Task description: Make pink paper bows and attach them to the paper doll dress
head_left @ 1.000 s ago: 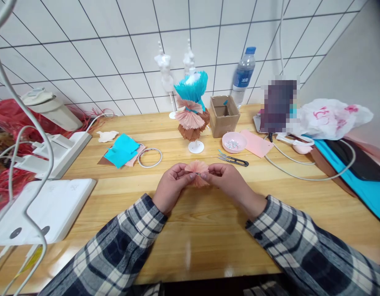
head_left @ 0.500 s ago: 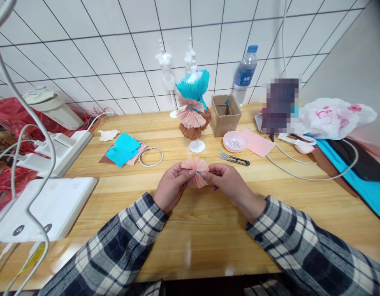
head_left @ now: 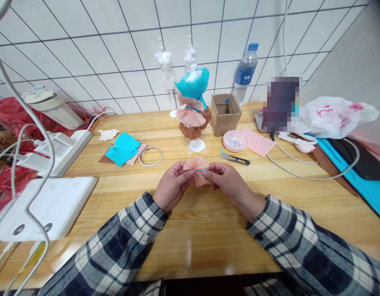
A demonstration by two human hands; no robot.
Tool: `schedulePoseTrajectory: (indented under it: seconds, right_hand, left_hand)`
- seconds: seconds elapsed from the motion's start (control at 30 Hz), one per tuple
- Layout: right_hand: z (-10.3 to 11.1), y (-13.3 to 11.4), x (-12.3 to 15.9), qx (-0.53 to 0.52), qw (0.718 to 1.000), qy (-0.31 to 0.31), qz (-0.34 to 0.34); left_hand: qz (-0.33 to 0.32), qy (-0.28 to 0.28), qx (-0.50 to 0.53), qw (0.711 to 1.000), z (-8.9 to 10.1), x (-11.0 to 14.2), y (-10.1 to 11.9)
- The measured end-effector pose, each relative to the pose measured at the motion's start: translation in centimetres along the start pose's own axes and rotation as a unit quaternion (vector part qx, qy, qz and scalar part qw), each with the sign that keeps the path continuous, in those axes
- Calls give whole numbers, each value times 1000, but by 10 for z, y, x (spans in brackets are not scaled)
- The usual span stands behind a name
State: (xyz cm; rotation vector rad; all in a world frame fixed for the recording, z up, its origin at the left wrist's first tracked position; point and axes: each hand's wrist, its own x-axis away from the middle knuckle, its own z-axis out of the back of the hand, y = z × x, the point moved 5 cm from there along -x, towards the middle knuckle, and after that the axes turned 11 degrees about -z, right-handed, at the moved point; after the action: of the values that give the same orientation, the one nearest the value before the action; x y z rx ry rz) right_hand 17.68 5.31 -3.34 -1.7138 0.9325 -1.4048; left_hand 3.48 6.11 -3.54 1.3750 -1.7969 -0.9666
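Observation:
Between my hands is a pleated pink paper bow (head_left: pixel 196 163), fanned out above and below a thin blue strip (head_left: pixel 200 169) at its middle. My left hand (head_left: pixel 172 183) pinches the bow's left side. On the other side, the thumb and fingers of my right hand (head_left: pixel 227 181) are closed at the blue strip and the bow's right edge. Behind them stands a small white mannequin (head_left: pixel 193 74) dressed in blue, pink and brown pleated paper (head_left: pixel 192 117), with a similar pink bow at its waist.
Thread snips (head_left: pixel 236 158) lie right of the bow, near a pink bowl of sequins (head_left: pixel 236 135) and a cardboard box (head_left: pixel 226 121). Blue paper squares (head_left: pixel 122 149) and a white ring (head_left: pixel 150 156) are at left. A water bottle (head_left: pixel 247 70) stands by the wall; cables run along both sides.
The pink bow has tilted and spread wider in my fingers, and its blue strip shows more clearly. Both hands stay nearly in the same place.

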Motion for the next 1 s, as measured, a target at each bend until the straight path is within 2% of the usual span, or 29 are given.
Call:
schedulePoseTrajectory:
  seconds: [0.2, 0.43, 0.63, 1.0]
  right_hand:
    - [-2, 1, 0, -4, 1000, -25, -5]
    - [-2, -1, 1, 8, 999, -40, 19]
    - [-6, -7, 6, 4, 995, -85, 53]
    - [-2, -3, 2, 51, 997, -54, 35]
  left_hand:
    - [30, -29, 22, 999, -7, 3, -2]
    - [35, -13, 32, 999, -2, 2, -3]
    - [36, -10, 25, 999, -3, 4, -4]
    - [12, 14, 18, 1000, 0, 2, -1]
